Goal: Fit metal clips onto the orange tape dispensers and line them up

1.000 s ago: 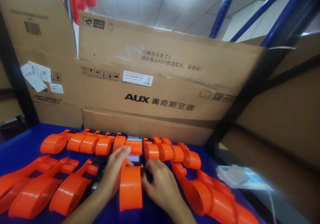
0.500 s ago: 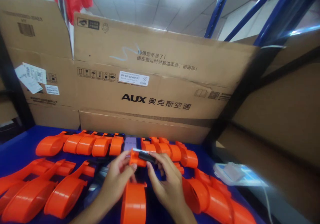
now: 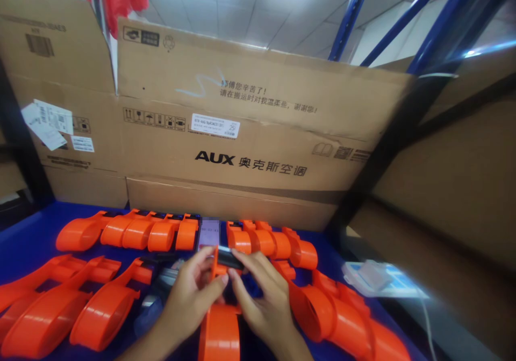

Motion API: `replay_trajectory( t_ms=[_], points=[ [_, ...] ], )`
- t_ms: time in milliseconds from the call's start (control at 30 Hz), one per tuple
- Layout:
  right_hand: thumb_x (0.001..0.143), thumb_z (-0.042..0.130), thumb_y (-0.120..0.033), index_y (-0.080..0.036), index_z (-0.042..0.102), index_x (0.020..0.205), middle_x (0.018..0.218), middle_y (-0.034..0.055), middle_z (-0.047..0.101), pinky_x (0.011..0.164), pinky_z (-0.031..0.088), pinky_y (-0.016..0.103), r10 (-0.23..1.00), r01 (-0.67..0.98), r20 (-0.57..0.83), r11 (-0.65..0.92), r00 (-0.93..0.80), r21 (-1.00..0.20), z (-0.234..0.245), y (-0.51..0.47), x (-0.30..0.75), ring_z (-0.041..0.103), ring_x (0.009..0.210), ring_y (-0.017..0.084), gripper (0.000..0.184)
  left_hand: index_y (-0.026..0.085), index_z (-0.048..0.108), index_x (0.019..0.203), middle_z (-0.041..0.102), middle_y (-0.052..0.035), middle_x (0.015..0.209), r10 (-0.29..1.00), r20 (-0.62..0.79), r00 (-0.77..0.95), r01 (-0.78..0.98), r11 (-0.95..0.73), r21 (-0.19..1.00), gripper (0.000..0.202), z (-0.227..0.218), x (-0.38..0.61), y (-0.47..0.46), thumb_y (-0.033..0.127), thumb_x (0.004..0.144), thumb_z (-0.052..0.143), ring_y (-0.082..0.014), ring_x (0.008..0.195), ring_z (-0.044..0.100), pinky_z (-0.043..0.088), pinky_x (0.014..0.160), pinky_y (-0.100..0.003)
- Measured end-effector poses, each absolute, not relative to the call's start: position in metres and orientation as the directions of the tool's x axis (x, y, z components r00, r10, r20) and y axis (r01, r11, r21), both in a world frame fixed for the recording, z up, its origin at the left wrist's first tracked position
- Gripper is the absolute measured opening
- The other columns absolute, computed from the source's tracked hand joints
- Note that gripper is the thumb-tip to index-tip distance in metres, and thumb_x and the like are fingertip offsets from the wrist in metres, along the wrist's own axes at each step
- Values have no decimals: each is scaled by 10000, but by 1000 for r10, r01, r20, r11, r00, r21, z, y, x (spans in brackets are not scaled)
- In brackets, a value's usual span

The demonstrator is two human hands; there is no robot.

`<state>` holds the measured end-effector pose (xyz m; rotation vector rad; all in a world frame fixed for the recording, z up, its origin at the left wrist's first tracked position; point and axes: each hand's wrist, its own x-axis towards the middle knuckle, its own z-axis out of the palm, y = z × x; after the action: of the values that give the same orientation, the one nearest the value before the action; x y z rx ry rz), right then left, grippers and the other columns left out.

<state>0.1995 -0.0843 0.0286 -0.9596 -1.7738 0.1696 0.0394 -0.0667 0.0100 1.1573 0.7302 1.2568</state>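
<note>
My left hand (image 3: pixel 192 295) and my right hand (image 3: pixel 261 296) meet at the bottom middle. Both pinch the front end of an orange tape dispenser (image 3: pixel 221 323) that points away from me. The left fingers grip its orange front flap. The right fingers rest on a black strip at its tip (image 3: pixel 230 259). Its rounded orange handle runs down between my wrists to the frame's bottom edge.
Several more orange dispensers lie on the blue table (image 3: pixel 28 237): a row at the back (image 3: pixel 133 231), a group on the left (image 3: pixel 60 307), another on the right (image 3: pixel 342 318). Large cardboard boxes (image 3: pixel 250 135) wall off the back. A white and blue packet (image 3: pixel 374 279) lies right.
The dispenser's front end has been lifted off the table and now sits pinched between both hands. My fingers have closed in around its tip. The view has shifted slightly.
</note>
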Motion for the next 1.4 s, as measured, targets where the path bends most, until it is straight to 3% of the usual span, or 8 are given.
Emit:
replay_trajectory(
  t_ms=[133, 200, 367, 500, 700, 900, 1167, 1400],
  points=[
    [928, 574, -219, -225, 560, 1335, 884, 41, 670, 631, 514, 289, 705, 488, 704, 646, -87, -587, 31, -82, 209, 610, 699, 168, 407, 181, 554, 1191, 728, -57, 893, 970, 145, 193, -333, -75, 940, 484, 10, 37, -66, 308, 773, 762, -122, 540, 634, 488, 500, -214],
    [944, 539, -236, -208, 598, 1259, 845, 37, 665, 656, 506, 302, 720, 553, 692, 597, -51, -581, 33, -77, 216, 603, 703, 175, 322, 173, 555, 1197, 714, -36, 815, 975, 131, 177, -321, -68, 944, 475, 10, 35, -63, 328, 791, 745, -121, 499, 627, 461, 475, -208],
    [872, 606, -218, -215, 701, 830, 883, 84, 658, 793, 463, 399, 845, 909, 516, 317, -141, -271, 31, -64, 229, 588, 888, 275, 104, 147, 603, 1130, 678, -6, 704, 984, 109, 143, -340, -55, 939, 410, 13, 30, -55, 334, 793, 742, -113, 481, 610, 464, 504, -209],
    [804, 689, -230, -217, 711, 850, 976, 120, 649, 822, 445, 422, 927, 977, 346, 188, -142, -102, 20, -63, 231, 569, 963, 320, 53, 149, 615, 1111, 634, 28, 611, 984, 98, 147, -354, -40, 934, 382, 15, 29, -53, 325, 797, 742, -108, 469, 593, 460, 510, -199],
    [806, 705, -343, -195, 714, 917, 1016, 152, 648, 849, 427, 449, 965, 993, 247, 101, -84, -58, 10, -62, 226, 553, 1006, 351, 185, 149, 614, 1091, 665, 6, 685, 983, 94, 160, -337, -35, 941, 373, 16, 29, -55, 333, 794, 745, -107, 465, 591, 462, 493, -209],
    [781, 716, -401, -192, 727, 905, 1050, 159, 662, 894, 420, 456, 976, 986, 181, 138, -119, -96, 7, -62, 222, 547, 1050, 356, 244, 151, 608, 1118, 648, 13, 694, 982, 110, 153, -322, -55, 945, 405, 13, 30, -54, 347, 793, 748, -114, 487, 607, 469, 504, -215],
    [833, 638, -280, -193, 722, 861, 969, 132, 700, 839, 443, 397, 952, 953, 243, 235, -186, -190, 13, -66, 217, 601, 982, 311, 124, 150, 589, 1118, 649, 17, 659, 985, 98, 142, -319, -49, 946, 412, 12, 30, -52, 347, 795, 750, -116, 472, 607, 457, 484, -206],
    [908, 546, -300, -204, 647, 866, 735, 40, 683, 597, 439, 273, 934, 764, 337, 301, -116, -570, 18, -63, 217, 627, 663, 207, 146, 166, 601, 1140, 695, -20, 812, 983, 119, 142, -330, -66, 942, 404, 8, 30, -48, 343, 803, 736, -92, 468, 598, 461, 498, -210]
  ],
)
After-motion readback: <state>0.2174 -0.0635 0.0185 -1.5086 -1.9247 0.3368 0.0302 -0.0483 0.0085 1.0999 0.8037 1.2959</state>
